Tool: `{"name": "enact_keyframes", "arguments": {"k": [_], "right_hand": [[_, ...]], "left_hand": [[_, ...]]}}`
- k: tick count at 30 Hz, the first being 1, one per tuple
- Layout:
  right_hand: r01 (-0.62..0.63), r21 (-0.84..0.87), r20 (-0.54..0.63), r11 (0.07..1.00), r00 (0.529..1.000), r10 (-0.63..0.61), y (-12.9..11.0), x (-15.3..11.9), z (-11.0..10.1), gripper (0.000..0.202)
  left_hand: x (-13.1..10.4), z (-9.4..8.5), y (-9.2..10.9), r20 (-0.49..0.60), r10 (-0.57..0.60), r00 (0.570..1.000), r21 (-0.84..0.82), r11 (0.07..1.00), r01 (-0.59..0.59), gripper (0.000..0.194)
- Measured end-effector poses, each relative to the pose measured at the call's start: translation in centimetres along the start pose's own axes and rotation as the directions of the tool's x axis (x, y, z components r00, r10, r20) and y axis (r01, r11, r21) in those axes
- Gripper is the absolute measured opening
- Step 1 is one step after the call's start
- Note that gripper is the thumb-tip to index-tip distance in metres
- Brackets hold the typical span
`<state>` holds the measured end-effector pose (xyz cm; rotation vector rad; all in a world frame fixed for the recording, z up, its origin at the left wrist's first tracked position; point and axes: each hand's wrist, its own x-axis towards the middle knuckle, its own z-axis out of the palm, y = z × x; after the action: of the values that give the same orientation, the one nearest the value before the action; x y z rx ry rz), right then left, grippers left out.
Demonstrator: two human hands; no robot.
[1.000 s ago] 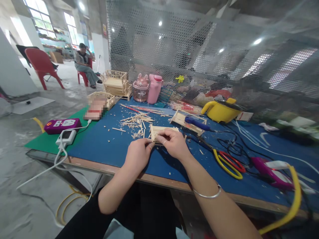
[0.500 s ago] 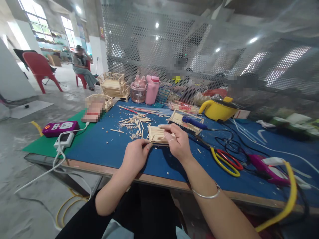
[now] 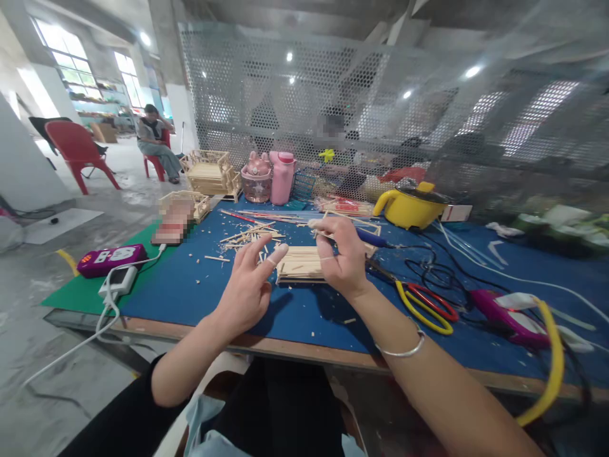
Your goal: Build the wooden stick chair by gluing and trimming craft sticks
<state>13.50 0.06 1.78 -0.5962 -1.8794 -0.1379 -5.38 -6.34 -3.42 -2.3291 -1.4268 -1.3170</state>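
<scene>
A small slatted panel of pale wooden sticks (image 3: 302, 263) lies on the blue mat in front of me, a short loose piece resting on top. My left hand (image 3: 250, 285) hovers just left of it, fingers apart and holding nothing. Above the panel's right end is my right hand (image 3: 341, 257), thumb and forefinger pinched on what looks like a thin wooden stick (image 3: 325, 235). White covers show on some fingertips. Behind the panel lies a scattered pile of cut sticks (image 3: 247, 235). Partly hidden behind my right hand is a blue-handled tool (image 3: 372, 238).
Scissors (image 3: 425, 308) with red and yellow handles lie at right, near cables and a purple power strip (image 3: 507, 317). A yellow pot (image 3: 412, 208), pink bottle (image 3: 282, 179) and stick-built models (image 3: 209, 172) stand along the back. A phone (image 3: 174, 221) is at left. A person (image 3: 157, 143) sits beyond.
My left hand has let go of the panel's left edge, opened and drawn back left. My right hand has lifted off the panel. The panel now rests on the mat.
</scene>
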Motion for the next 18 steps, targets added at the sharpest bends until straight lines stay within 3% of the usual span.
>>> {"name": "enact_keyframes", "arguments": {"k": [3, 10, 18], "right_hand": [[0.082, -0.058, 0.015, 0.995, 0.997, -0.081, 0.0, -0.4, 0.2, 0.027], [-0.098, -0.046, -0.103, 0.994, 0.990, 0.093, 0.4, -1.7, -0.4, 0.026], [-0.095, -0.002, -0.073, 0.995, 0.993, 0.095, 0.5, -1.6, -0.3, 0.027]], "left_hand": [[0.0, 0.1, -0.8, 0.071, 0.053, 0.996, 0.114, 0.992, -0.061, 0.080], [-0.7, 1.1, -0.7, 0.159, 0.035, 0.987, 0.228, 0.971, -0.071, 0.088], [-0.7, 1.0, -0.6, 0.140, 0.016, 0.990, 0.268, 0.962, -0.053, 0.078]]}}
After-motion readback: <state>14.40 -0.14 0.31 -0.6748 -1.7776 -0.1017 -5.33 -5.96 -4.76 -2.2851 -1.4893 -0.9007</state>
